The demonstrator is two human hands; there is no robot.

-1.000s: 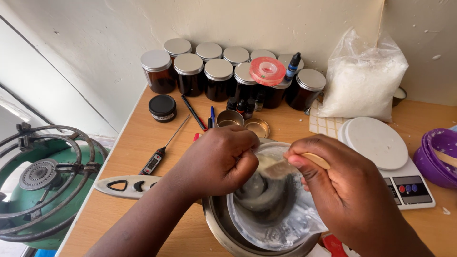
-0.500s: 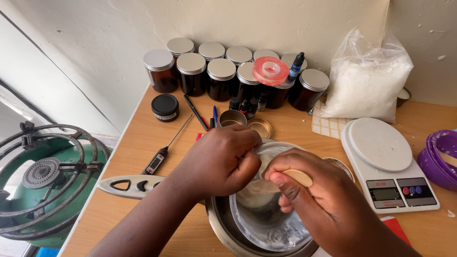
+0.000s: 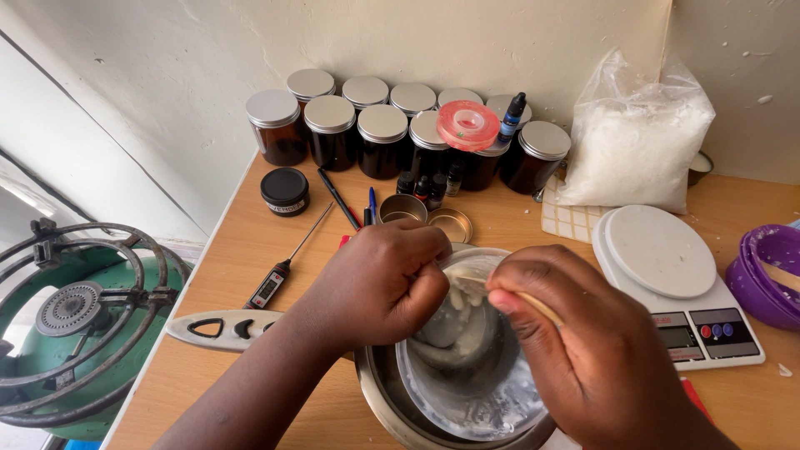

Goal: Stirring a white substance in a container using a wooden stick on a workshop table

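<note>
Head view: your left hand (image 3: pixel 379 279) is curled shut around the near rim of the clear plastic container (image 3: pixel 471 367), tilting it inside the steel bowl (image 3: pixel 375 392) on the wooden table (image 3: pixel 242 275). Your right hand (image 3: pixel 583 342) is closed in a pinch on a wooden stick (image 3: pixel 537 307), whose tip sits in the creamy white wax (image 3: pixel 462 296) clinging to the container's upper wall. Half a second ago that hand was lower over the bowl with the stick's flat end showing above your fingers; now it has swung right and up, and the stick reaches the rim near your left thumb. The left hand has barely shifted. My reading is that you are scraping the residue off the wall, and a good smear remains. Behind, amber jars (image 3: pixel 383 133) line the wall, and a kitchen scale (image 3: pixel 667 275) sits to the right.
</note>
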